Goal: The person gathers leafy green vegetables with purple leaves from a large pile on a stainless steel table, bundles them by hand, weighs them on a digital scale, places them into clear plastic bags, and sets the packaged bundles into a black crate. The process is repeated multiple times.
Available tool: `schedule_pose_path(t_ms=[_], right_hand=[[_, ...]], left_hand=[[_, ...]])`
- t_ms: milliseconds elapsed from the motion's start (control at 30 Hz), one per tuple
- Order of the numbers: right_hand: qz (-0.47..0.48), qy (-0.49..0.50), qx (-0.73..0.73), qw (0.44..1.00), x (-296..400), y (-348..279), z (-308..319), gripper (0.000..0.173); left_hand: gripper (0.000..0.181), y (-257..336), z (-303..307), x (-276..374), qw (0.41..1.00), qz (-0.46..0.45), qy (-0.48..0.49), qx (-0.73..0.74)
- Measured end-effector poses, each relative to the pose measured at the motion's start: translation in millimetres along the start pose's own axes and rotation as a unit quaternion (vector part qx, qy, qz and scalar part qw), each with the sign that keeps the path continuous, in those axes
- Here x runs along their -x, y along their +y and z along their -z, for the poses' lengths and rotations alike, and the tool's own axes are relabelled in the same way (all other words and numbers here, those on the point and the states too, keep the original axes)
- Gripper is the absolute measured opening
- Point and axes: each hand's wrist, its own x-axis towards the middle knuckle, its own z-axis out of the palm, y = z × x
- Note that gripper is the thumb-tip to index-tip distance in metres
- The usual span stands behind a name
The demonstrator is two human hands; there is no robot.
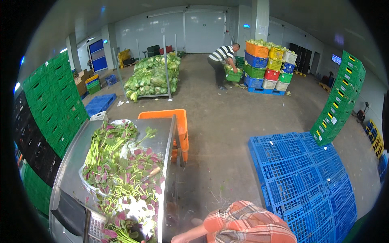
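Note:
My right forearm (190, 234), in a red plaid sleeve (243, 223), reaches in from the bottom right; its hand is almost wholly cut off by the lower edge. A sliver of skin beside a bunch of red-and-green amaranth (121, 232) may be a fingertip. My left hand is out of view. Before me, a heap of amaranth (121, 170) covers much of the stainless steel table (68, 173), partly over clear plastic. On the heap lies a wooden-handled knife (154, 172). A keypad (96, 226) and a dark panel (70, 212) sit at the near left.
An orange crate (182, 130) stands against the table's far right side. Blue plastic pallets (297, 170) lie on the right, with stacked green crates (337, 100) behind. More green crates (57, 100) rise at left. Farther off, a person (223, 60) bends over a green crate (233, 75).

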Motion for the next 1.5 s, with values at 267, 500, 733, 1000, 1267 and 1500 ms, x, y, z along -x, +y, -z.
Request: schedule_pose_path(t_ms=[267, 500, 733, 1000, 1267, 1500], right_hand=[[0.050, 0.007, 0.119, 0.992, 18, 2, 2, 0.026], [0.103, 0.009, 0.281, 0.954, 27, -3, 0, 0.028], [0.009, -0.006, -0.133, 0.991, -8, -21, 33, 0.032], [-0.021, -0.070, 0.087, 0.993, -54, -64, 100, 0.050], [-0.305, -0.115, -0.320, 0.889, 7, 41, -38, 0.024], [-0.430, -0.169, -0.412, 0.785, 7, 20, -27, 0.035]], left_hand=[[0.030, -7, -13, -1, 1.000, 0.009, -0.024, 0.008], [0.030, 0, -6, 9, 1.000, 0.013, -0.004, 0.024], [0.031, 7, 78, 52, 0.984, 0.030, 0.152, 0.089], [0.032, -3, 141, 121, 0.924, 0.012, 0.322, 0.208], [0.036, -72, 128, 198, 0.852, 0.036, 0.367, 0.371], [0.038, -96, 108, 228, 0.765, -0.086, 0.422, 0.479]])
